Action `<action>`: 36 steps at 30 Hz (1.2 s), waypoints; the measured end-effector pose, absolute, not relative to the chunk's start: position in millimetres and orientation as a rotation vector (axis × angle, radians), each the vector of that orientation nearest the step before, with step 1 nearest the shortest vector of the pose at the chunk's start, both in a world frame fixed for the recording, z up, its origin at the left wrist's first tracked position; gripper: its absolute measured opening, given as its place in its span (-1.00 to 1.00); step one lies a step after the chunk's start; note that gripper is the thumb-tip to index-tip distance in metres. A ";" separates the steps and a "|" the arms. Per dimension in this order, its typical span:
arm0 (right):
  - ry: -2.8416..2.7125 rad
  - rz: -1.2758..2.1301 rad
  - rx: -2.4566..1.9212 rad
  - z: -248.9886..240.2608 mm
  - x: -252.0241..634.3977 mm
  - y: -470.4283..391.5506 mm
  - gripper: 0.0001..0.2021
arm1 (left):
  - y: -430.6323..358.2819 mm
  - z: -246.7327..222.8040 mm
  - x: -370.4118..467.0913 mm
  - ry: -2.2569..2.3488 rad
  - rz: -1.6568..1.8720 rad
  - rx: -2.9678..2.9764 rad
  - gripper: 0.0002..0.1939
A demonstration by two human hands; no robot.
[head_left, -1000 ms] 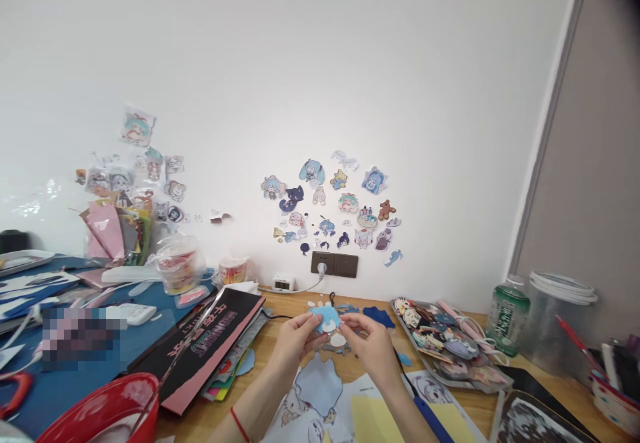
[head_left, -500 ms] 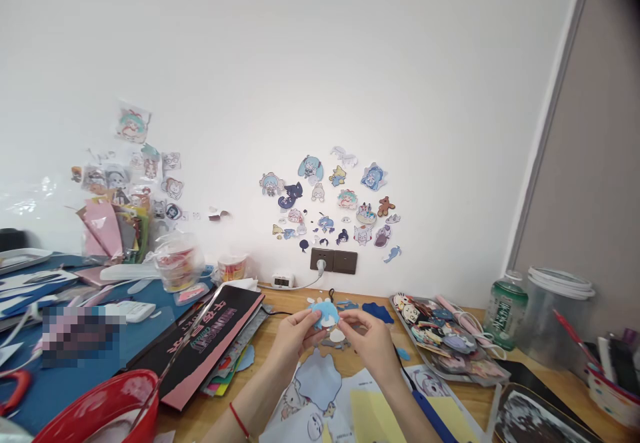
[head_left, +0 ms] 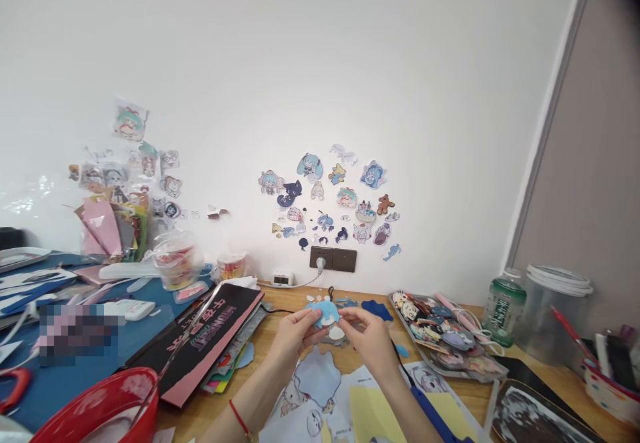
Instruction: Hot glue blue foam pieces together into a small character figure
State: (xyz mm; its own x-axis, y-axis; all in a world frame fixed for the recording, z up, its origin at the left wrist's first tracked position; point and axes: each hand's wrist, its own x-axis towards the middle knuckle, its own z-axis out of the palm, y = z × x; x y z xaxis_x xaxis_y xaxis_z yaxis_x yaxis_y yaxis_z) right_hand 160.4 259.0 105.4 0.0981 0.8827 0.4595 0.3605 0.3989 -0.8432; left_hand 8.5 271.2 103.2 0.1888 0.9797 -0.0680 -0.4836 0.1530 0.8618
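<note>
A small light-blue cutout piece (head_left: 327, 313) is held up over the desk between both hands. My left hand (head_left: 299, 331) pinches its left side, thumb and fingers together. At its right edge, my right hand (head_left: 364, 331) has closed fingertips on the same piece. Below the hands lies a larger pale-blue wavy-edged cutout (head_left: 319, 377) on printed white sheets (head_left: 295, 423). Yellow paper (head_left: 375, 416) sits on the sheets, partly under my right forearm. Several small blue and white scraps are scattered behind the hands, with a dark-blue piece (head_left: 376, 309) to the right.
A black-and-pink packet (head_left: 215, 336) and a red bowl (head_left: 100, 406) stand at left. On the right are a tray of character cutouts (head_left: 440, 333), a green-labelled bottle (head_left: 506, 308) and a clear bucket (head_left: 555, 323). A blue-handled corded tool (head_left: 433, 413) lies beside my right forearm.
The light-blue piece has been turned slightly in my fingers, and my right fingertips sit closer against its edge. Other things stay in place; the view has shifted slightly.
</note>
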 end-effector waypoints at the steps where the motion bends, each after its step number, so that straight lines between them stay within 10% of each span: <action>1: -1.478 0.558 -1.174 105.0 160.2 259.4 -0.83 | 270.8 103.4 8.3 0.762 1.210 0.822 -0.89; 36: -1.500 0.618 -1.104 101.0 160.8 261.5 -0.79 | 271.6 101.9 8.5 0.805 1.214 0.822 -0.88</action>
